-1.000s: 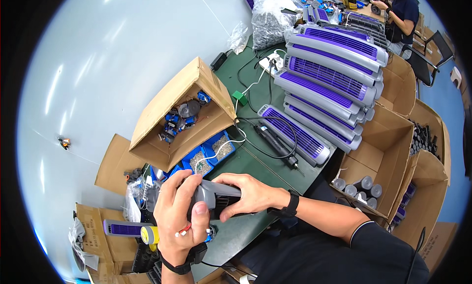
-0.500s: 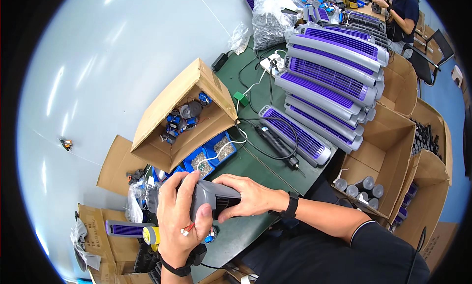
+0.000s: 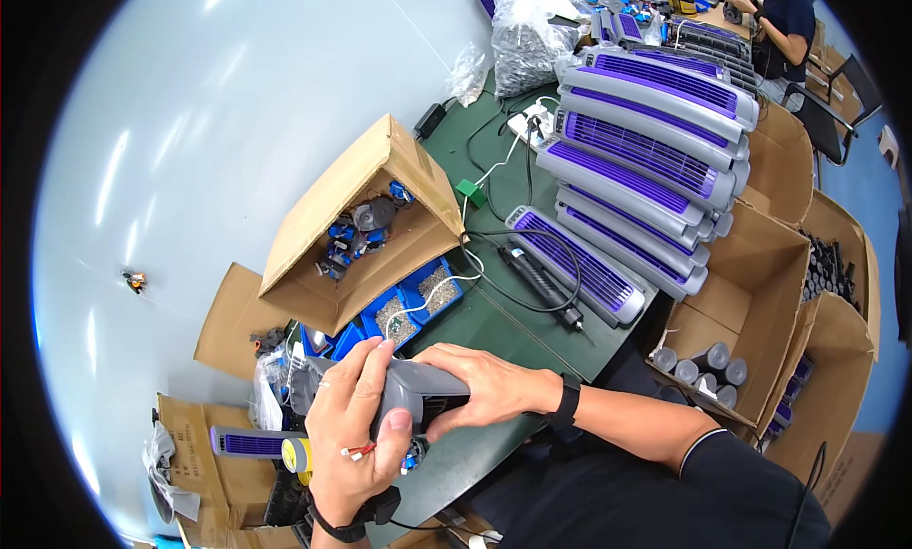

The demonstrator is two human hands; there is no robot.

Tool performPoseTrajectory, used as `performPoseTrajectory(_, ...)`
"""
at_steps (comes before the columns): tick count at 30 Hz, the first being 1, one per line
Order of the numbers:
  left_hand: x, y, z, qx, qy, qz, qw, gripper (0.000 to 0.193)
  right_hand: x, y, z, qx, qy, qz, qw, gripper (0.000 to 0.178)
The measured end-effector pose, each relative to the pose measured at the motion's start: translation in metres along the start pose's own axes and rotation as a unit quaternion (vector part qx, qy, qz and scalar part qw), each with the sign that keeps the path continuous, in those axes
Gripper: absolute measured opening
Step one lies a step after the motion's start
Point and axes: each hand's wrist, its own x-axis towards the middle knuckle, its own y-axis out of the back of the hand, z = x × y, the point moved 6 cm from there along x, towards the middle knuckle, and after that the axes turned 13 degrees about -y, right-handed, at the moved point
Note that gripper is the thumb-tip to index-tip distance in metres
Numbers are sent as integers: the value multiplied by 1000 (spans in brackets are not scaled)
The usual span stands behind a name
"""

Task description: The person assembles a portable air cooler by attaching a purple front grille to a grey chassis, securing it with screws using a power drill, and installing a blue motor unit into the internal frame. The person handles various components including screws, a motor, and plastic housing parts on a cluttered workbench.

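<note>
A grey plastic housing with a dark opening on its right side is between my hands above the near edge of the table. My left hand wraps over its left part, fingers on top and thumb toward me. At its right end, my right hand grips with the fingers on top and the thumb underneath. Beside my left thumb stick out short red wires with a white connector. Just below the housing a small part with blue on it shows, mostly hidden by my left hand.
An electric screwdriver with a looped black cable lies on the green table. Grey-and-purple tower fan bodies are stacked behind it. A tilted carton holds motors; blue bins hold screws. Open cartons stand right. Another person sits far right.
The whole view has shifted slightly right. Both hands keep their hold on the grey housing, which has tilted a little at most.
</note>
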Motion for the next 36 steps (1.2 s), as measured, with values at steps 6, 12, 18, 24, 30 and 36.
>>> performPoseTrajectory(6,-1,-9,3,75,57,65,993,50,-2,8,-2,-15,-33,31,999,113)
performPoseTrajectory(12,16,-3,29,115,193,44,973,48,-35,-20,6,-126,-47,204,970,132)
performPoseTrajectory(18,16,8,-22,-181,157,37,970,47,-5,16,18,57,-93,-171,979,111)
performPoseTrajectory(24,16,-12,-37,-279,174,86,940,52,2,1,28,181,-213,-320,905,79)
performPoseTrajectory(30,20,-7,-31,-212,167,101,958,45,-1,-4,43,246,-248,-306,885,76)
performPoseTrajectory(36,26,-7,-26,-159,88,58,982,40,0,1,47,235,-234,-291,897,78)
